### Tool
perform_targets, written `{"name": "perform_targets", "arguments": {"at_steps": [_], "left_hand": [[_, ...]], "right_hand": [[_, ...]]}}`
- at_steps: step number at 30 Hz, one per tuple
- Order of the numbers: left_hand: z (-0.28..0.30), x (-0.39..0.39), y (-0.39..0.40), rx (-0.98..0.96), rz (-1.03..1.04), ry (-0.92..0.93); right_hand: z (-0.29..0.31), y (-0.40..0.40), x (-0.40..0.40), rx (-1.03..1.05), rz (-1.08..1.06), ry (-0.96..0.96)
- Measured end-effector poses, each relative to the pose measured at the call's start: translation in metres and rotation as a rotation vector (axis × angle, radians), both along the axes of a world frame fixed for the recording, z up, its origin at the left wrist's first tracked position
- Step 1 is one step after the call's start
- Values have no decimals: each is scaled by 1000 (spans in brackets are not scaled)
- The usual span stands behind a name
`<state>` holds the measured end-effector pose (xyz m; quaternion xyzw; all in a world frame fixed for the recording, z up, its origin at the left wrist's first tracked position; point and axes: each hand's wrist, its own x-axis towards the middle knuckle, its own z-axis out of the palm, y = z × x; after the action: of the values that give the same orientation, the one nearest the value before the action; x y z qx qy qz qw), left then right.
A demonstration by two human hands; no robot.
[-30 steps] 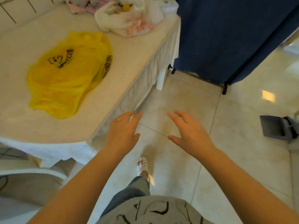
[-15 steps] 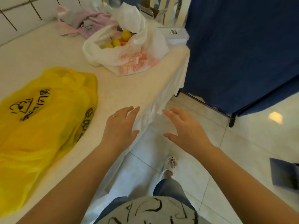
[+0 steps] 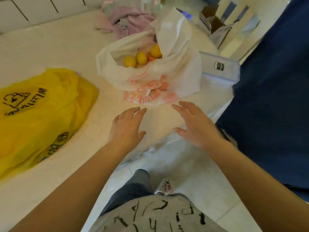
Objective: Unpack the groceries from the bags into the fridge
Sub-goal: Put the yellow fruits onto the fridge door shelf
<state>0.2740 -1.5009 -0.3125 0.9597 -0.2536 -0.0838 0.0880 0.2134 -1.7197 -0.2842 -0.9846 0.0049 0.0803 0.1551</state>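
Both hands reach out over the near edge of a cream desk (image 3: 70, 47), left hand (image 3: 127, 126) and right hand (image 3: 196, 124) open, fingers spread, holding nothing. Just beyond them sits a white bag (image 3: 150, 77), mouth open on yellow fruit (image 3: 141, 58); a yellow bag (image 3: 38, 114) lies flat at left

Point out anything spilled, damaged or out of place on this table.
Nothing spilled or damaged. The white bag stands open with yellow fruit inside; the yellow bag lies flat. Pink cloth sits behind.
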Motion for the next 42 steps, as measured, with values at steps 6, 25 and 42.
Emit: {"name": "perform_targets", "arguments": {"at_steps": [6,25,42], "left_hand": [[0,62,-22,-80,160,-68],[-22,177,-72,37,12,68],[-56,111,-89,-64,125,50]], "right_hand": [[10,-30,93,-5,170,-89],[-34,-74,288,-397,934,-9],[-93,-110,239,14,997,-78]]}}
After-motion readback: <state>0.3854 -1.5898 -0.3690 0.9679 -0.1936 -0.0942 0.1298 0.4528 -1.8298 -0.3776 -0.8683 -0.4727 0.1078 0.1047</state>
